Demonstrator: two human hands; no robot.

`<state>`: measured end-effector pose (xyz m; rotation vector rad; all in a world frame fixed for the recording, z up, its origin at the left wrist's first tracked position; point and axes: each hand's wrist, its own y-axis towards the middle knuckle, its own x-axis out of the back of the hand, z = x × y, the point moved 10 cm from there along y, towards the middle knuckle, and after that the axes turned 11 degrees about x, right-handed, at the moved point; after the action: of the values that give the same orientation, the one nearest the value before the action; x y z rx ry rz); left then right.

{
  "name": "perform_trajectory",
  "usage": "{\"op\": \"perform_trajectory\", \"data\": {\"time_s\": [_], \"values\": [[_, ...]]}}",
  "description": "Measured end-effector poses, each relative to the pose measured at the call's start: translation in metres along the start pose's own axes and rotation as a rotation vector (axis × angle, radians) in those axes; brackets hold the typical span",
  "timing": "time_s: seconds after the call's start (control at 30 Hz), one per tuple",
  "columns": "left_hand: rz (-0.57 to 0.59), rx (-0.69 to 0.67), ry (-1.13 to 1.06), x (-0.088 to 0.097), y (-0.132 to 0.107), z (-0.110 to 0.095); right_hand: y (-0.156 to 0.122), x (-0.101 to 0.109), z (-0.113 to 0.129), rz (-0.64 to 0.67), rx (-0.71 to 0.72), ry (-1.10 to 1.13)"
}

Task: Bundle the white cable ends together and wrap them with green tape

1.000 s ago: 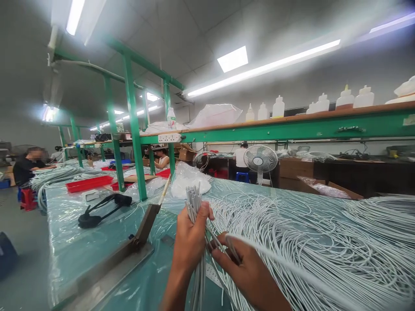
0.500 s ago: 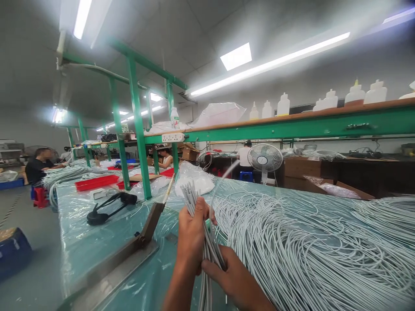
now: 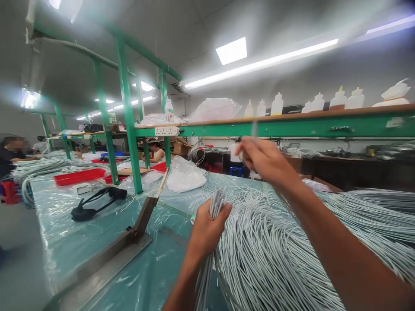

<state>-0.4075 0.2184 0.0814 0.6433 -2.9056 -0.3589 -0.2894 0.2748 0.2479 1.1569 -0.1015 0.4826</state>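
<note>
My left hand (image 3: 209, 226) is closed round a bundle of thin grey cables (image 3: 217, 202), their cut ends standing up above the fist and their lengths hanging below it. Raised to the upper right, my right hand (image 3: 261, 157) has its fingers pinched together. A blurred grey cable end (image 3: 255, 128) pokes up above these fingers, and part of a strand shows under the wrist. Beneath both hands spreads a large heap of loose grey cables (image 3: 266, 246) on the table.
A lever cutter (image 3: 139, 220) with its arm raised lies left of my hands on the plastic-covered green table (image 3: 78, 259). Black headphones (image 3: 97, 203), a red tray (image 3: 79, 176) and a clear plastic bag (image 3: 184, 175) sit farther back. A green shelf (image 3: 292, 123) crosses above; people sit beyond.
My right hand has left the bundle and risen up and right with a cable. My left hand still grips the bundle, now slightly lower and farther right. The view has turned right.
</note>
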Motion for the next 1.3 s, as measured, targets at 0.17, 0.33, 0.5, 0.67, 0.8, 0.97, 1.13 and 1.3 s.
{"op": "perform_trajectory", "data": {"time_s": [0.17,0.33,0.5,0.67,0.8,0.97,1.13,1.3], "values": [[-0.005,-0.1,0.092,-0.011,-0.01,-0.014,0.027,-0.091,0.035,0.469,0.26,-0.169],[0.009,-0.129,0.097,-0.011,-0.014,-0.022,-0.003,-0.142,0.044,0.71,0.399,-0.163],[0.001,-0.081,0.099,-0.001,-0.01,-0.017,0.007,-0.124,0.034,0.656,0.27,-0.148],[0.009,-0.078,0.084,-0.001,-0.007,-0.013,-0.004,-0.132,0.047,0.675,0.399,-0.165],[0.022,-0.095,0.044,-0.002,-0.006,-0.011,-0.005,-0.13,0.039,0.561,0.35,-0.22],[0.049,-0.081,0.013,-0.006,-0.007,-0.011,-0.017,-0.136,0.03,0.568,0.327,-0.277],[0.017,-0.112,0.044,-0.002,-0.01,-0.017,-0.014,-0.132,0.02,0.508,0.134,-0.008],[-0.001,-0.129,0.039,0.003,-0.006,-0.015,-0.01,-0.087,-0.027,0.302,-0.179,0.099]]}}
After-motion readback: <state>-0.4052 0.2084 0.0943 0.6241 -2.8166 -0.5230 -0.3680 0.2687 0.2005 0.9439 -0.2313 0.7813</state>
